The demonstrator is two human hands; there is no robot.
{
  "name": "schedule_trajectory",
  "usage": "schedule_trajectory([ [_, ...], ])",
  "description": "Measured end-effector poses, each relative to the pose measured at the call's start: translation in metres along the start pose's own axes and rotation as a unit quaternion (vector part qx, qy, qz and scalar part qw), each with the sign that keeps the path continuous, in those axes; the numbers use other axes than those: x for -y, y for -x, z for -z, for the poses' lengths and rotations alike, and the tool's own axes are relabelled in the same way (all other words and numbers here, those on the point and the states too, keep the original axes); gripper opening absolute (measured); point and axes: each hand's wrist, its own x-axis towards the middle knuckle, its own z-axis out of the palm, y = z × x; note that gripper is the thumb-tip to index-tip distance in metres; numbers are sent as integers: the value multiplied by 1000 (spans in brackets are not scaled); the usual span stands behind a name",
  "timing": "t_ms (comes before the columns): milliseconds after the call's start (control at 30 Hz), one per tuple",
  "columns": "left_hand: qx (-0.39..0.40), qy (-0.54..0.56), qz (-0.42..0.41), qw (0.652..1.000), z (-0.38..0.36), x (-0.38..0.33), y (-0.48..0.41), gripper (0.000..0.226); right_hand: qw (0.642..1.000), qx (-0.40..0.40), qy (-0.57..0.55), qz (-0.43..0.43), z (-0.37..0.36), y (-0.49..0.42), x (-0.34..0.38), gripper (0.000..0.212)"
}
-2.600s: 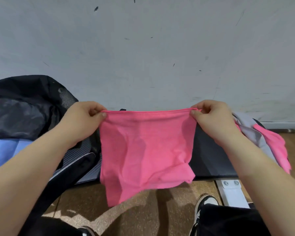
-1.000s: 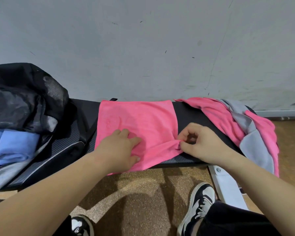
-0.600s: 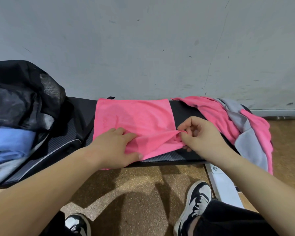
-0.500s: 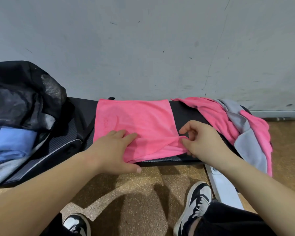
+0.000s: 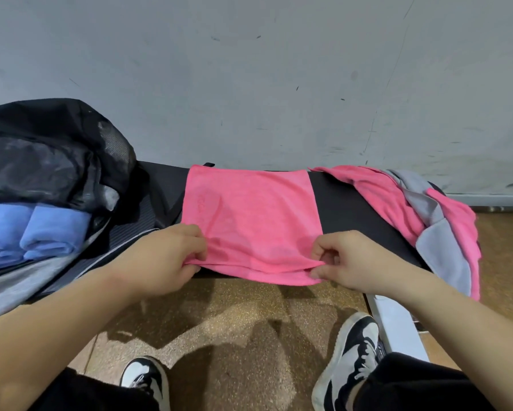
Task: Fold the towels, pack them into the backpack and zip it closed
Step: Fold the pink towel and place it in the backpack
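A pink towel (image 5: 249, 215) lies spread flat on the black bench (image 5: 350, 215) against the wall. My left hand (image 5: 163, 259) pinches its near left corner and my right hand (image 5: 347, 259) pinches its near right corner, at the bench's front edge. The black backpack (image 5: 47, 155) lies open at the left, with folded blue towels (image 5: 38, 232) inside it and a grey cloth (image 5: 21, 280) below them.
A loose heap of pink and grey towels (image 5: 433, 223) drapes over the bench's right end. A white bench leg (image 5: 394, 324) stands at the lower right. My two shoes (image 5: 350, 351) rest on the brown speckled floor below.
I lowered the pink towel from the air onto the bench and smoothed it. Both hands slid outward to its near corners and now pinch them.
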Motion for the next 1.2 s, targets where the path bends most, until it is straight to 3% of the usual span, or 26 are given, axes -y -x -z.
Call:
schedule_trajectory([
  [200,64,-4,11,998,14,13,18,21,989,46,141,-11,-9,-3,0,32],
  [333,69,-26,30,997,16,22,26,13,993,84,76,26,-18,-2,-2,25],
  [500,123,-59,71,988,18,21,29,15,996,67,60,10,-23,-8,-5,23],
  [600,200,-77,104,971,13,17,27,21,996,-4,84,-6,-20,-14,-1,26],
  [667,180,-91,122,972,13,16,23,22,992,-54,116,3,-19,-20,-1,28],
  [733,84,-86,131,984,17,11,15,22,989,-82,124,25,-20,-25,-1,31],
  [767,35,-75,124,989,17,7,11,18,987,-85,130,32,-21,-27,1,38],
  [833,1,-55,97,994,14,-2,3,11,985,-53,162,28,-27,-31,4,72],
  [900,64,-60,90,992,7,-4,-1,25,982,28,187,-4,-33,-34,6,101],
  [1000,120,-42,120,985,5,-2,-6,37,969,103,224,-35,-31,-38,7,112],
  [1100,161,-36,127,978,12,-6,-13,38,974,111,192,-53,-15,-42,18,102],
  [1200,264,-37,113,957,25,-18,-19,36,969,141,193,-67,2,-48,27,66],
])
